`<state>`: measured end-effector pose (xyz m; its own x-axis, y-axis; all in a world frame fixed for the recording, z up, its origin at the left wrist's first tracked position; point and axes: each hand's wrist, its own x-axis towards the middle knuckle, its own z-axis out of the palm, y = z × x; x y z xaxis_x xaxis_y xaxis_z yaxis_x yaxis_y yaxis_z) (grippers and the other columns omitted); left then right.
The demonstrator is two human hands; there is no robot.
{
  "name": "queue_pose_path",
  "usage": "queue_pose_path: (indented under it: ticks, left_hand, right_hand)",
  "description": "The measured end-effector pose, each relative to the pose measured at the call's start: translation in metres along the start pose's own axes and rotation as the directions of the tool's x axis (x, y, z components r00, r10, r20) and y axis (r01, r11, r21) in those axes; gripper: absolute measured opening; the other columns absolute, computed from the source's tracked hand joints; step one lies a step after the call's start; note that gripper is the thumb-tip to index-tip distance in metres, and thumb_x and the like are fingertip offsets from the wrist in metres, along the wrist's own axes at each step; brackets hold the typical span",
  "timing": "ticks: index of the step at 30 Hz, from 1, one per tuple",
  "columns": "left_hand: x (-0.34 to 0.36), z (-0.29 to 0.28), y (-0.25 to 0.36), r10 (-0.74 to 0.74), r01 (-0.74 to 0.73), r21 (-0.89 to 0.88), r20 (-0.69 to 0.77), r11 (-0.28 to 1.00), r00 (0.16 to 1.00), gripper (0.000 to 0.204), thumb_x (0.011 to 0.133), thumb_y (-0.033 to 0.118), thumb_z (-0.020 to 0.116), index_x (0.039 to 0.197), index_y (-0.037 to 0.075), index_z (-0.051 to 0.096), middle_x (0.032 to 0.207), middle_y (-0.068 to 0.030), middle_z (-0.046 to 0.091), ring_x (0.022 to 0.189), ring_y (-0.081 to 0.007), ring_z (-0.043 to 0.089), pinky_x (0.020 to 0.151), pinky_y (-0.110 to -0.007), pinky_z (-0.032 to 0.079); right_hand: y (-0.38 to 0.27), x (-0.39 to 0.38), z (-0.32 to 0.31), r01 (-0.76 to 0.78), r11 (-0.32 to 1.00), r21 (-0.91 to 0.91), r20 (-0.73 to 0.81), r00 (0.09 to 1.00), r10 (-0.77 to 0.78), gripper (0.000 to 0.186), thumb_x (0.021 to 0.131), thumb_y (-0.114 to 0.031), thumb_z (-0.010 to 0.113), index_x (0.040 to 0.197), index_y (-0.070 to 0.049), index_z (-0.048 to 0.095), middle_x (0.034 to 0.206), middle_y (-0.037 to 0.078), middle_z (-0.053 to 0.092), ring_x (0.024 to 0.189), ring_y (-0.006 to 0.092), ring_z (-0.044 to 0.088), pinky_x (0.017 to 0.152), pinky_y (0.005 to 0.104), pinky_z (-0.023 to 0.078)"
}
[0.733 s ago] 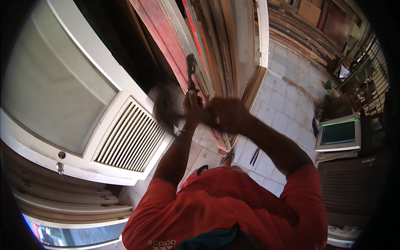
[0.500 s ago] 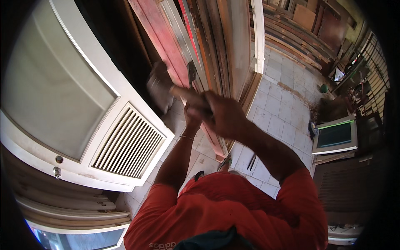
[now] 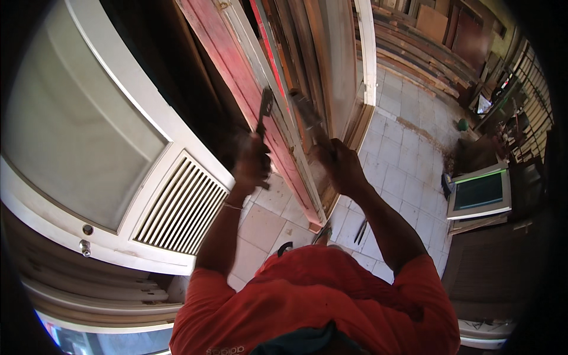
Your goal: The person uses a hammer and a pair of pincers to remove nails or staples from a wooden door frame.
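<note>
My left hand, blurred, is closed round a dark, narrow metal piece that rises along the edge of an upright pink-painted wooden board. To the right of it, my right hand grips a dark hammer by its handle, with the head raised near the grey strip on the board's edge. Whether either tool touches the board is not clear. Behind the board, several dark wooden lengths stand on end.
A white door with frosted panel and louvred vent leans at left, stacked panels below it. The tiled floor runs right toward piled planks, cluttered items, a small framed glass pane and a barred grille.
The hammer has swung from the left across to the right and stands more upright. My left hand has moved left with the metal piece, out from behind my right hand, which has shifted rightward.
</note>
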<state>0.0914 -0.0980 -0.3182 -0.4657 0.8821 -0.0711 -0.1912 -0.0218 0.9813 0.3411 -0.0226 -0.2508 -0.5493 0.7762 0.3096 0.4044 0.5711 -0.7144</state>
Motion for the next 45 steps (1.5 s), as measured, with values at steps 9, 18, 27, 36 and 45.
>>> queue_pose_path:
  ticks: [9,18,27,36,45]
  left_hand:
    - [-0.052,0.014,-0.016,-0.303,0.421,-0.468,0.308,0.777,0.902,0.050,0.093,0.062,0.059,0.089,0.012,0.057,0.069,0.0026,0.049,0.055,-0.0098,0.045,0.046,-0.023,0.036]
    - [-0.125,0.032,-0.023,-0.348,0.304,-0.381,-0.049,0.873,0.936,0.031,0.102,0.045,0.054,0.090,0.017,0.048,0.062,0.0026,0.044,0.048,-0.0113,0.043,0.043,-0.026,0.034]
    - [-0.146,0.009,-0.058,-0.273,0.196,-0.228,-0.381,0.954,0.883,0.025,0.100,0.029,0.063,0.087,0.015,0.047,0.063,0.0046,0.045,0.049,-0.0072,0.045,0.044,-0.025,0.040]
    - [-0.149,0.016,-0.100,-0.200,0.143,-0.212,-0.274,0.967,0.941,0.018,0.096,0.024,0.067,0.102,0.012,0.055,0.088,-0.0036,0.060,0.085,-0.0169,0.061,0.057,-0.031,0.054]
    - [-0.156,0.060,-0.129,-0.278,0.268,-0.077,-0.321,0.960,0.905,0.027,0.097,0.034,0.066,0.100,0.009,0.056,0.083,-0.0016,0.060,0.070,-0.0133,0.062,0.056,-0.028,0.049]
  right_hand:
    - [0.038,-0.024,0.041,-0.452,0.596,0.664,0.186,0.872,0.454,0.037,0.099,-0.039,0.062,0.088,-0.004,0.053,0.056,0.001,0.052,0.040,0.0096,0.048,0.039,0.0275,0.040]
    - [0.033,-0.017,0.056,-0.222,0.421,0.880,0.072,0.936,0.344,0.036,0.102,-0.039,0.057,0.091,-0.006,0.053,0.058,0.001,0.052,0.042,0.0100,0.049,0.039,0.0265,0.040]
    - [0.030,0.028,0.092,-0.446,0.385,0.808,0.385,0.894,0.229,0.040,0.100,-0.043,0.057,0.093,-0.004,0.056,0.056,0.003,0.053,0.041,0.0127,0.050,0.040,0.0293,0.042]
    - [0.064,-0.082,0.100,-0.514,0.555,0.654,0.332,0.854,0.401,0.038,0.099,-0.041,0.059,0.091,-0.004,0.055,0.062,0.001,0.055,0.045,0.0104,0.050,0.042,0.0284,0.040]
    - [0.091,-0.140,0.078,-0.665,0.616,0.423,0.510,0.736,0.445,0.037,0.097,-0.038,0.063,0.096,-0.001,0.060,0.070,0.004,0.055,0.058,0.0126,0.055,0.055,0.0323,0.047]
